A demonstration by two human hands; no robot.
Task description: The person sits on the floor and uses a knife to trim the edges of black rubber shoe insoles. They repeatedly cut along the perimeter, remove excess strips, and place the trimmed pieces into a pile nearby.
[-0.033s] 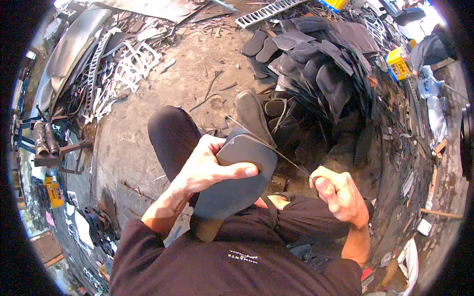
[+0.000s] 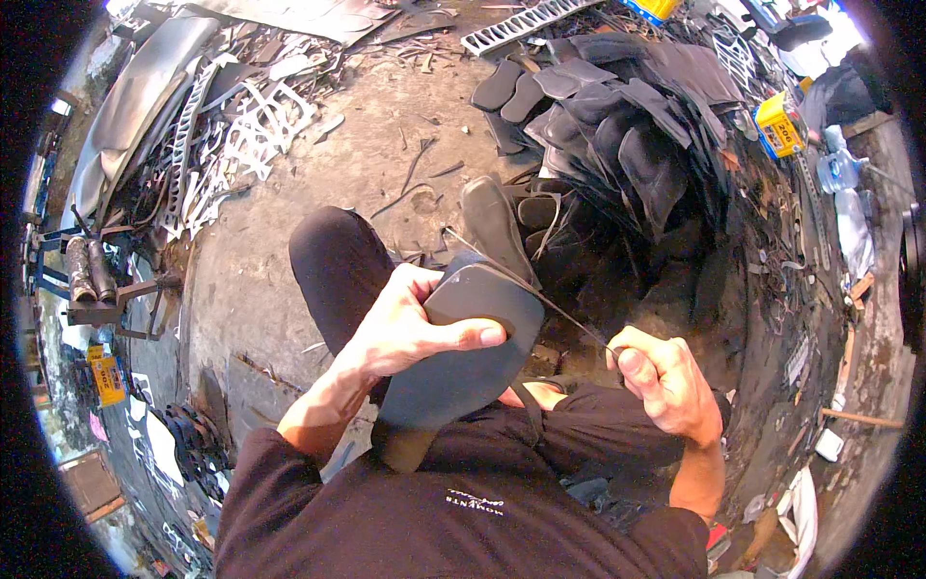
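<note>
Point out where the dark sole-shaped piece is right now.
In the head view, the dark sole-shaped piece sits near the middle, held in the left hand, with the right hand off to its right.

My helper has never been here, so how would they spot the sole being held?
Find the big pile of dark soles at the upper right, then look down and left to the person's left hand. It grips the dark grey sole, past whose top edge a thin strand runs to the right hand. Unlike the piled soles, this one is held in a hand.
</note>
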